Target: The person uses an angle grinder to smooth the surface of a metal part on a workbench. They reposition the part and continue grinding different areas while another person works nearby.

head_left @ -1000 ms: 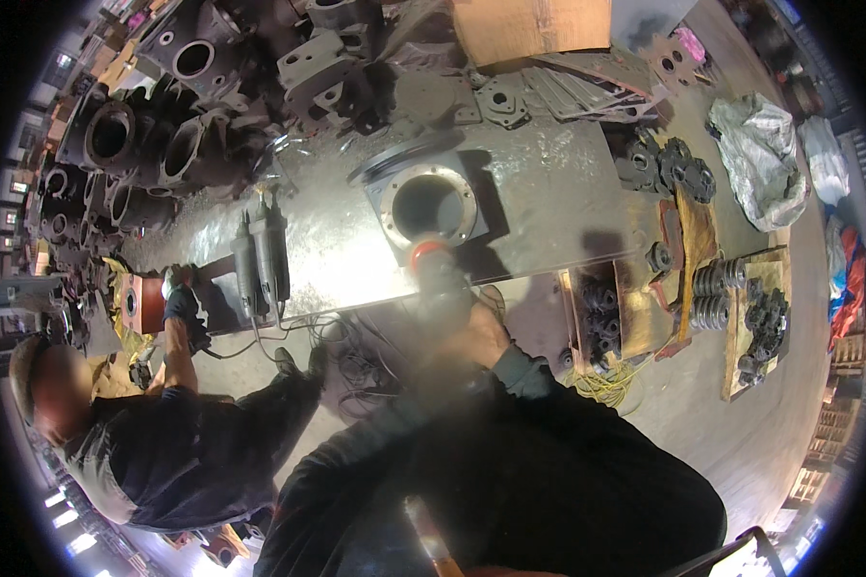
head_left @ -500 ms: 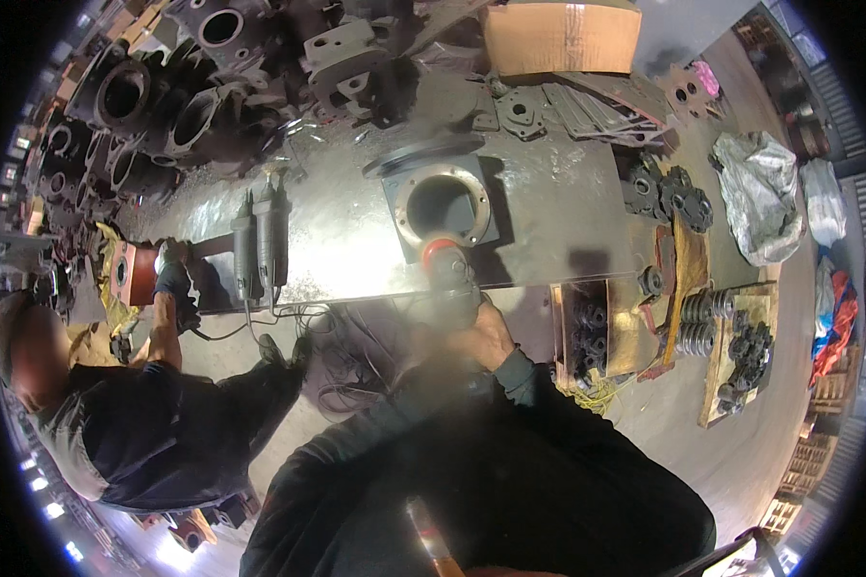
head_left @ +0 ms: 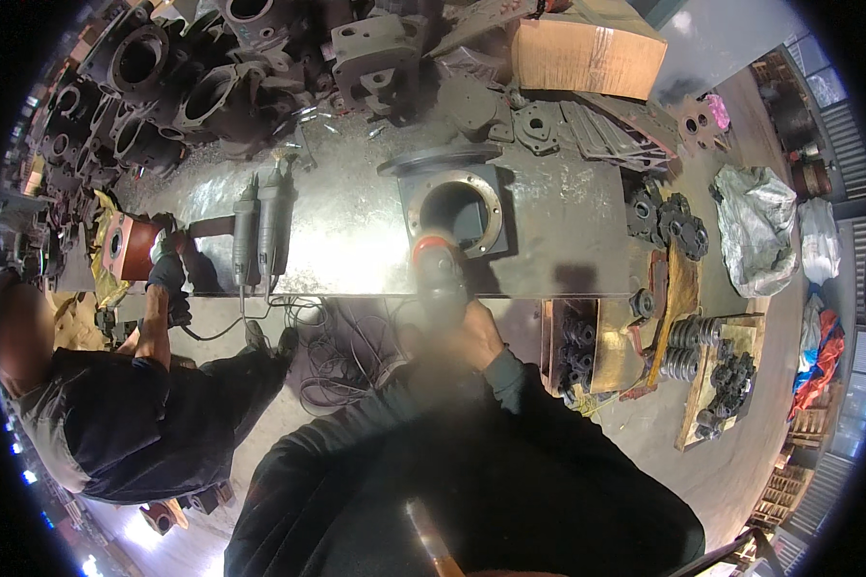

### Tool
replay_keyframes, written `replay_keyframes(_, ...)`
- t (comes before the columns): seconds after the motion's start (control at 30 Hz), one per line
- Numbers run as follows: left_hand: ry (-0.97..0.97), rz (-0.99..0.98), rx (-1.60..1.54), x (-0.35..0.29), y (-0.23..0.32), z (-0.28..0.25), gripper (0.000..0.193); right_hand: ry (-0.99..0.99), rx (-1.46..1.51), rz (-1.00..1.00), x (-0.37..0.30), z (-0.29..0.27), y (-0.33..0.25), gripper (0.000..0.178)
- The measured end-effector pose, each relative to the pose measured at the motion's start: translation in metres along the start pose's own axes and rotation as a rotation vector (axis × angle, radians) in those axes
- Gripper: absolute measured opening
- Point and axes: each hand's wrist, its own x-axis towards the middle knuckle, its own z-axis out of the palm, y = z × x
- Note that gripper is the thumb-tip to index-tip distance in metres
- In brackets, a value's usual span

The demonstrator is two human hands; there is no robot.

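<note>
A dark metal casting with a round, bolt-holed flange (head_left: 492, 213) stands near the bench's front edge, its wide bore facing up. Against the flange's lower left rim is a handheld power tool (head_left: 441, 274) with a red ring round its head. My right hand (head_left: 483, 337) is closed round the tool's body. Close beside it, at the tool's rear, my left hand (head_left: 416, 341) is blurred by haze, and its fingers cannot be made out. A dark round plate (head_left: 438, 160) lies behind the flange.
Two corded grinders (head_left: 245, 236) lie left on the metal bench (head_left: 346, 226). Another person's gloved hand (head_left: 167, 269) touches a reddish casting (head_left: 133, 248). Castings (head_left: 212, 96) crowd the back left; a cardboard box (head_left: 589, 53) stands behind. Cables (head_left: 327, 361) coil below the front edge.
The whole view has shifted slightly. The power tool has moved a little left along the flange's near rim. My right hand keeps its grip.
</note>
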Motion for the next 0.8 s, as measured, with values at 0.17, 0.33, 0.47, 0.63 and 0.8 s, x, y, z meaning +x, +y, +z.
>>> replay_keyframes(0.17, -0.012, 0.002, -0.025, 0.003, 0.001, -0.003, 0.041, 0.053, -0.179, -0.028, -0.002, 0.01, -0.008, 0.047)
replay_keyframes(0.33, -0.012, 0.002, -0.051, 0.002, 0.001, -0.005, 0.04, -0.003, -0.237, 0.058, -0.002, 0.011, -0.023, 0.045)
replay_keyframes(0.47, -0.024, 0.018, -0.06, 0.009, 0.003, -0.003, 0.04, -0.082, 0.078, 0.084, -0.007, 0.01, -0.023, 0.043)
replay_keyframes(0.63, -0.055, 0.055, -0.069, 0.028, 0.004, 0.004, 0.04, 0.046, -0.293, 0.085, -0.025, -0.003, -0.014, 0.043)
replay_keyframes(0.8, -0.077, 0.07, -0.084, 0.042, 0.004, 0.011, 0.04, 0.059, -0.255, 0.064, -0.029, -0.023, -0.007, 0.033)
